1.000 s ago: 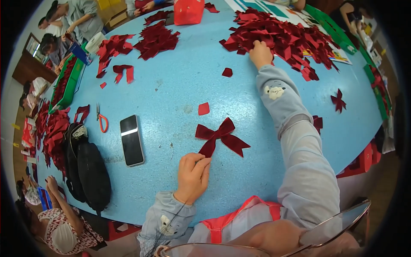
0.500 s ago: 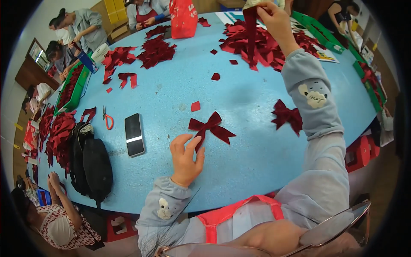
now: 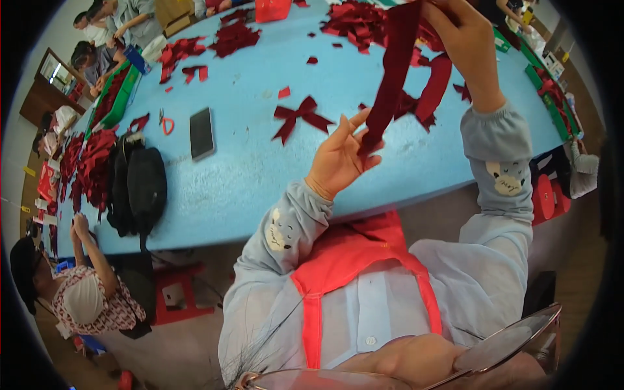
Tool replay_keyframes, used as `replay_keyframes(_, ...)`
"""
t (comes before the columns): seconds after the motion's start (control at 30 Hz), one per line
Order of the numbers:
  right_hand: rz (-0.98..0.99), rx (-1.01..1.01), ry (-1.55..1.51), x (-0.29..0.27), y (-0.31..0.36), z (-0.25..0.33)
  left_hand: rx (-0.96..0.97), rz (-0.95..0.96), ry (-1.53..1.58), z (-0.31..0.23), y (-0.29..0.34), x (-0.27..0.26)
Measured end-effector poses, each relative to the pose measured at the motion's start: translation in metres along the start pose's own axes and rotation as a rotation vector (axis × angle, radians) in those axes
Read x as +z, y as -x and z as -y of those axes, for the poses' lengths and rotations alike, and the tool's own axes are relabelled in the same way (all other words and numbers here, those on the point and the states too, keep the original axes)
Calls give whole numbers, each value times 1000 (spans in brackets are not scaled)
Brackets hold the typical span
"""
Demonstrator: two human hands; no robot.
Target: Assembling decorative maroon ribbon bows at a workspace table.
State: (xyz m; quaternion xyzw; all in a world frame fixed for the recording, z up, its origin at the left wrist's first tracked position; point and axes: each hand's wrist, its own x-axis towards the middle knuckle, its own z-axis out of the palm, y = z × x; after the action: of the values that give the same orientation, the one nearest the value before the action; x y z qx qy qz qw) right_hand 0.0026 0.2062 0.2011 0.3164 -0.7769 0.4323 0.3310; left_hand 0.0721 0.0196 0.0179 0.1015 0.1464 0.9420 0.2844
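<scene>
A long dark red velvet ribbon [image 3: 394,65] hangs from my right hand [image 3: 469,49], which is closed on its top near the upper edge; a second, shorter length of it falls below that hand. The lower end crosses my left hand [image 3: 338,159], palm up, its fingers curled round the ribbon and their tips showing past its right edge. To the left of that hand, a tied dark red bow [image 3: 301,117] lies flat on the blue table [image 3: 260,188]. Another bow [image 3: 413,109] lies partly hidden behind the hanging ribbon.
Dark red ribbon piles [image 3: 354,25] cover the far side. A phone [image 3: 202,133], red-handled scissors [image 3: 168,123] and a black bag [image 3: 146,188] lie to the left. Green crates [image 3: 110,101] stand at both sides. A co-worker [image 3: 84,286] sits at the near left; others are farther off.
My right hand has come nearer with the ribbon. My left hand has left the tied bow and moved right to the ribbon's lower end. The view has tilted downward.
</scene>
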Motion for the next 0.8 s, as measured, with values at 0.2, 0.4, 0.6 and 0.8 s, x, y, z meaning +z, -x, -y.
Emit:
replay_keyframes(0.2, 308, 145, 152, 23, 145, -67, 26, -219, -391, 0, 57, -23)
replay_keyframes(0.4, 519, 310, -456, 72, 185, -26, 141, -341, -864, 8, 58, -9)
replay_keyframes(0.6, 922, 647, -888, 80, 193, -62, 76, -222, -995, -11, 49, -3)
replay_keyframes(0.8, 663, 666, -1155, 77, 201, -73, 19, -345, -838, -25, 45, -22)
